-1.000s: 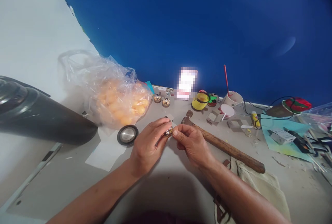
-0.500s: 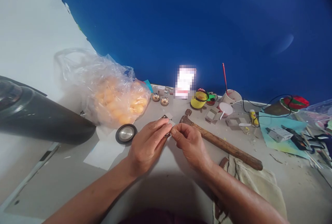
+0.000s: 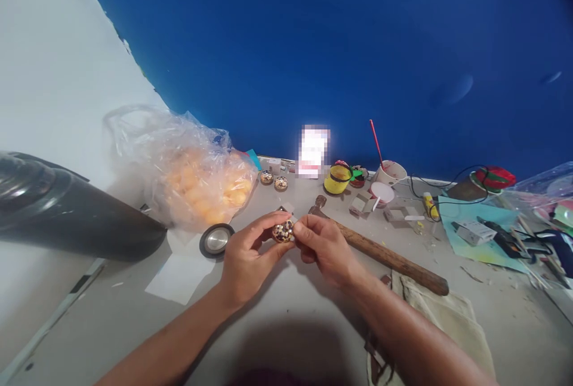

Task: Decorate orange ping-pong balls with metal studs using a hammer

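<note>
Between the thumb and fingers of my left hand (image 3: 246, 263) is a small round piece (image 3: 283, 231), covered in shiny dark, gold and white flecks like a mosaic. My right hand (image 3: 326, 249) is closed in a pinch against the piece's right edge; its fingertips hide whatever lies between them. Two similar flecked round pieces, a left one (image 3: 267, 177) and a right one (image 3: 281, 184), rest on the table beyond my hands. Just past my fingers lies a hammer (image 3: 385, 250) with a wooden handle running to the right.
Left of my hands are a black-rimmed metal disc (image 3: 217, 241), white paper (image 3: 179, 278), a bag of orange-yellow things (image 3: 201, 177) and a dark cylinder (image 3: 80, 213). A yellow tub (image 3: 338, 180) and white cup (image 3: 391, 172) stand behind; cloth (image 3: 443, 308) lies right.
My left hand has turned and its fingers have opened around the flecked piece, which now shows its face. My right hand still pinches beside it. The view has shifted slightly.
</note>
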A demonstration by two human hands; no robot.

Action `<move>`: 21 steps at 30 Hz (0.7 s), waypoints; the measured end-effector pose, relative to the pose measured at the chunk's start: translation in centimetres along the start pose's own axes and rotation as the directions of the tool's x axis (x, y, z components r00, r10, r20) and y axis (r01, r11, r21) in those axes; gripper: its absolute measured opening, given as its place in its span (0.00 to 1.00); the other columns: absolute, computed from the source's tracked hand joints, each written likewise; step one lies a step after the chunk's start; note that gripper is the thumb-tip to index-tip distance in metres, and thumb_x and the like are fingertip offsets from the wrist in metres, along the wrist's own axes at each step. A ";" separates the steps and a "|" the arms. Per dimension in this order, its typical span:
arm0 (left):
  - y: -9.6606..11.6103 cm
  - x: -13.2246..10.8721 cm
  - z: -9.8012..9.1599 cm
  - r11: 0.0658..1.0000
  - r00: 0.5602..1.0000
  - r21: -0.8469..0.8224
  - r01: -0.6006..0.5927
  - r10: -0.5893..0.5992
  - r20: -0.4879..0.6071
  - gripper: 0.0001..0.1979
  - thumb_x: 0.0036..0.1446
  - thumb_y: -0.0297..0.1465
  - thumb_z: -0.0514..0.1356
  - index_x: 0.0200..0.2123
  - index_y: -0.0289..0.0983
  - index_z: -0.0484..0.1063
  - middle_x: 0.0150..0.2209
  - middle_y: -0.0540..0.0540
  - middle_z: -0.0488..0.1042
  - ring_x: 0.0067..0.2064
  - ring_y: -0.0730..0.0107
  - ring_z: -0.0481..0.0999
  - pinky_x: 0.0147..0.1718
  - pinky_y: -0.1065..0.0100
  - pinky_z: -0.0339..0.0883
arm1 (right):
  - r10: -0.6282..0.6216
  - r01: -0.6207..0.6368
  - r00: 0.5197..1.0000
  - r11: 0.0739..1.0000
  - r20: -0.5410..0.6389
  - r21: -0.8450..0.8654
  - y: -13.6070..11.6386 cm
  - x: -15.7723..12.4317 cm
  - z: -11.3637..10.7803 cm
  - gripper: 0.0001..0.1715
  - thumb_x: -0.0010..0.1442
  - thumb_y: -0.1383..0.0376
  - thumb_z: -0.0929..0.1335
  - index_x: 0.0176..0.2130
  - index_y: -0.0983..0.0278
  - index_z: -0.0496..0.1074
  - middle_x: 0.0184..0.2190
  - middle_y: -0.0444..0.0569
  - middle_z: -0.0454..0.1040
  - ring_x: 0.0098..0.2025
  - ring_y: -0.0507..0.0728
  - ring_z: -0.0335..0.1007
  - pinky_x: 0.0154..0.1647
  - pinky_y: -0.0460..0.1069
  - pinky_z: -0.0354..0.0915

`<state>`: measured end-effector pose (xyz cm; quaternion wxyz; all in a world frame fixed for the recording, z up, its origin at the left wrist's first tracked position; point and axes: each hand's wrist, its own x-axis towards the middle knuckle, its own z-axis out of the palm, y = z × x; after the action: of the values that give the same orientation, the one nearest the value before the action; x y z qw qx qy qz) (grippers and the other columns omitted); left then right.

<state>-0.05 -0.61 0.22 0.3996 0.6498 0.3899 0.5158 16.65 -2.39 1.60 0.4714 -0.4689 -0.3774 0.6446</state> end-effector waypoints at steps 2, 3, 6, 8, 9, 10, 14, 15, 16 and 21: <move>0.2 0.4 -0.1 0.973 0.982 -0.133 0.188 -0.181 0.060 0.19 0.52 0.32 0.73 0.48 0.37 0.79 0.49 0.41 0.83 0.45 0.59 0.85 0.45 0.64 0.81 | 0.026 -0.026 1.000 0.997 0.002 0.069 -0.4 0.1 -0.3 0.31 0.51 0.41 0.74 0.26 0.64 0.67 0.23 0.41 0.63 0.23 0.47 0.52 0.20 0.43 0.48; 0.3 0.6 -0.1 0.946 0.964 -0.189 0.264 -0.250 0.094 0.21 0.51 0.33 0.73 0.48 0.37 0.78 0.49 0.40 0.83 0.43 0.60 0.85 0.44 0.64 0.82 | 0.028 -0.027 1.000 0.997 -0.007 0.069 -0.5 0.2 -0.6 0.32 0.50 0.40 0.74 0.26 0.64 0.67 0.23 0.41 0.63 0.23 0.47 0.52 0.20 0.43 0.47; 0.5 1.1 -0.3 0.866 0.917 -0.302 0.398 -0.362 0.170 0.22 0.47 0.33 0.75 0.46 0.34 0.78 0.47 0.39 0.83 0.41 0.59 0.85 0.40 0.65 0.82 | -0.006 0.006 1.000 1.000 -0.015 -0.016 -0.7 0.6 -1.4 0.31 0.52 0.42 0.74 0.25 0.65 0.67 0.22 0.41 0.64 0.22 0.47 0.53 0.21 0.44 0.48; 0.6 1.4 -0.3 0.834 0.900 -0.338 0.436 -0.396 0.183 0.22 0.45 0.32 0.76 0.44 0.33 0.78 0.43 0.40 0.84 0.38 0.60 0.85 0.37 0.65 0.82 | -0.035 0.035 0.999 0.996 0.003 -0.079 -0.8 0.7 -1.8 0.30 0.54 0.42 0.74 0.25 0.64 0.68 0.21 0.41 0.64 0.22 0.47 0.52 0.21 0.45 0.48; 0.7 1.4 -0.3 0.826 0.895 -0.345 0.445 -0.407 0.181 0.22 0.44 0.32 0.76 0.43 0.33 0.78 0.41 0.40 0.84 0.37 0.60 0.85 0.36 0.64 0.82 | -0.048 0.049 0.999 0.993 0.011 -0.106 -0.7 0.8 -2.0 0.30 0.55 0.42 0.73 0.25 0.64 0.68 0.20 0.41 0.63 0.21 0.47 0.52 0.21 0.45 0.48; 0.8 1.5 -0.3 0.825 0.894 -0.346 0.447 -0.412 0.174 0.22 0.44 0.32 0.76 0.43 0.33 0.79 0.40 0.41 0.84 0.37 0.60 0.85 0.36 0.64 0.82 | -0.061 0.062 0.998 0.990 0.015 -0.130 -0.7 0.8 -2.1 0.30 0.55 0.42 0.72 0.25 0.64 0.68 0.19 0.40 0.62 0.21 0.47 0.51 0.21 0.45 0.48; 0.6 1.3 0.0 0.855 0.916 -0.331 0.400 -0.373 0.144 0.21 0.43 0.32 0.76 0.42 0.33 0.79 0.39 0.42 0.84 0.36 0.62 0.85 0.37 0.64 0.82 | -0.108 0.109 0.994 0.965 0.016 -0.239 -0.6 0.6 -2.0 0.29 0.57 0.42 0.72 0.26 0.64 0.68 0.18 0.38 0.61 0.21 0.47 0.51 0.22 0.46 0.48; 0.5 1.2 0.0 0.865 0.923 -0.323 0.384 -0.358 0.138 0.21 0.43 0.31 0.76 0.42 0.34 0.79 0.40 0.42 0.84 0.36 0.63 0.84 0.38 0.65 0.82 | -0.114 0.116 0.993 0.956 0.021 -0.268 -0.6 0.6 -2.0 0.29 0.57 0.42 0.72 0.26 0.64 0.69 0.19 0.39 0.62 0.21 0.47 0.52 0.22 0.46 0.48; 0.3 1.1 0.1 0.876 0.929 -0.309 0.371 -0.346 0.134 0.21 0.44 0.31 0.76 0.42 0.34 0.79 0.40 0.42 0.84 0.37 0.63 0.84 0.39 0.65 0.81 | -0.119 0.120 0.993 0.948 0.022 -0.293 -0.5 0.5 -2.0 0.29 0.57 0.41 0.72 0.27 0.64 0.69 0.19 0.39 0.63 0.21 0.47 0.52 0.22 0.46 0.49; 0.3 0.4 0.2 0.920 0.939 -0.196 0.340 -0.321 0.125 0.21 0.47 0.33 0.74 0.45 0.35 0.79 0.40 0.42 0.84 0.38 0.63 0.83 0.36 0.68 0.80 | -0.066 0.073 0.997 0.942 0.034 -0.328 -0.2 0.7 -1.9 0.30 0.56 0.41 0.72 0.27 0.64 0.70 0.21 0.40 0.64 0.22 0.48 0.55 0.22 0.45 0.50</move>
<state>0.21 -0.33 0.59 0.5659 0.5505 0.4176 0.4497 18.40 -1.59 1.10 0.4046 -0.5203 -0.5012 0.5607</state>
